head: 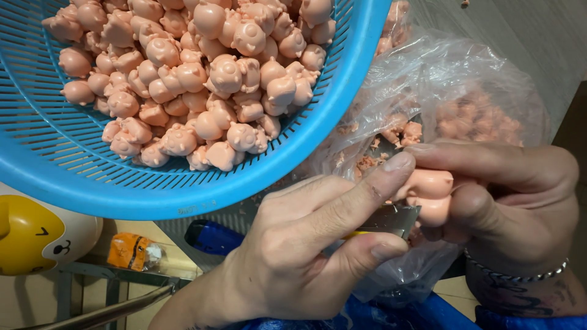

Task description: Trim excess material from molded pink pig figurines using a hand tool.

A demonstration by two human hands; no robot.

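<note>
My left hand (293, 244) grips a utility knife, its metal blade (391, 219) jutting out between thumb and forefinger. The blade's tip rests against a small pink pig-shaped figure (431, 192) that my right hand (520, 201) pinches between its fingers. That wrist wears a metal bracelet. A blue plastic basket (183, 195) fills the upper left, heaped with several of the same pink figures (202, 79).
A clear plastic bag (452, 79) behind my hands holds pink scraps and more figures. At lower left are a yellow and white rounded toy (36, 235), an orange packet (131, 250), a dark blue object (211, 238) and a metal frame (110, 275).
</note>
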